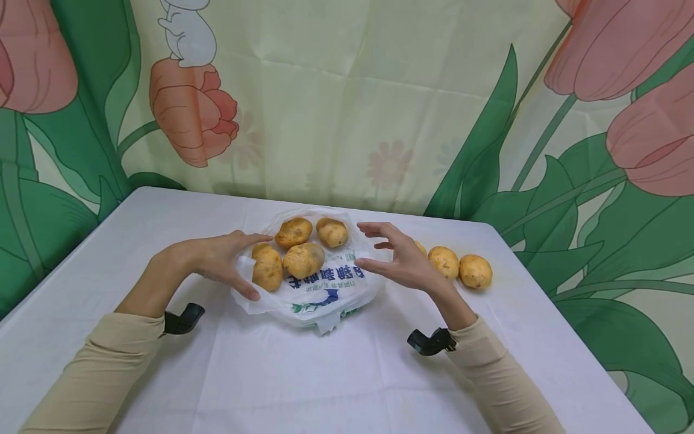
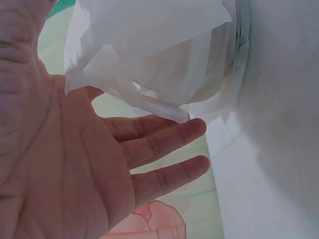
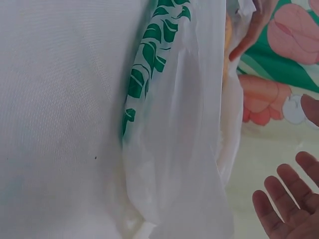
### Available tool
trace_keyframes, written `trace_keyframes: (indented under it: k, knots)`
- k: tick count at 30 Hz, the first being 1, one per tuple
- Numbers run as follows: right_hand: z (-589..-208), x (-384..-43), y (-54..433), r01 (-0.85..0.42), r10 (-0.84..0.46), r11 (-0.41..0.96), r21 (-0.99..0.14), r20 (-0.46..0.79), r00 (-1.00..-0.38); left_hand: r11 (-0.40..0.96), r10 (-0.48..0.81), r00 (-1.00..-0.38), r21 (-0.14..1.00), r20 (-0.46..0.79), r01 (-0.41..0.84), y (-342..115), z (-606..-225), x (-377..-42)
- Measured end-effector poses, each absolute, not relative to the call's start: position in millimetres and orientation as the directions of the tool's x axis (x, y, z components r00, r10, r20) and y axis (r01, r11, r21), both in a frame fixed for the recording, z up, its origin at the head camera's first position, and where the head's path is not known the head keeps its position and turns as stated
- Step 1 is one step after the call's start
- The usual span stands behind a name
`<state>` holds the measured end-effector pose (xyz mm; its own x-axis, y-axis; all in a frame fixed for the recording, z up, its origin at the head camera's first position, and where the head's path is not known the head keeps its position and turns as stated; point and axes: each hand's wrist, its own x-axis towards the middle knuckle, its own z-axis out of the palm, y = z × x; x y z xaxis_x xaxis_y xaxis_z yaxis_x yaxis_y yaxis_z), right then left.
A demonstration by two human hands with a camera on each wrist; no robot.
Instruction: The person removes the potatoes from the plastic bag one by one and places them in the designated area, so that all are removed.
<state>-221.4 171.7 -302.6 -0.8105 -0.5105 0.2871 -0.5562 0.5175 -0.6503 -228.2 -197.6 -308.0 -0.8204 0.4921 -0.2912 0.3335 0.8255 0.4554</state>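
A white plastic bag [image 1: 347, 289] with blue and green print lies on the table, several potatoes [image 1: 303, 260] resting on it. My left hand [image 1: 225, 259] is at the bag's left edge, thumb and fingers spread around the side of one potato [image 1: 267, 267]. In the left wrist view, the relaxed fingers [image 2: 164, 149] lie right beside the crumpled plastic [image 2: 149, 69]. My right hand [image 1: 398, 256] hovers over the bag's right side, fingers parted with nothing between them. From the right wrist, that hand's fingers [image 3: 279, 199] appear apart from the bag [image 3: 174, 129].
Just beyond my right hand, more potatoes [image 1: 475, 272] sit in a row on the white-covered table [image 1: 293, 386], one partly hidden by the hand. A printed curtain [image 1: 325, 120] with tulips hangs behind the table's back edge. Each wrist wears a black camera [image 1: 184, 318].
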Motion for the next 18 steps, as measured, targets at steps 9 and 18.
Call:
trace_keyframes:
  k: [9,18]
  knots:
    - [-306,-221,160,-0.527,-0.495,0.579,-0.623,0.245,-0.834,0.832,0.485,-0.821,0.448,-0.301,0.327,-198,-307,-228]
    - [-308,-219,147,-0.509,-0.501,0.573,-0.642,0.217,-0.838,0.834,0.478,-0.822,0.453,-0.309,0.315,-197,-306,-227]
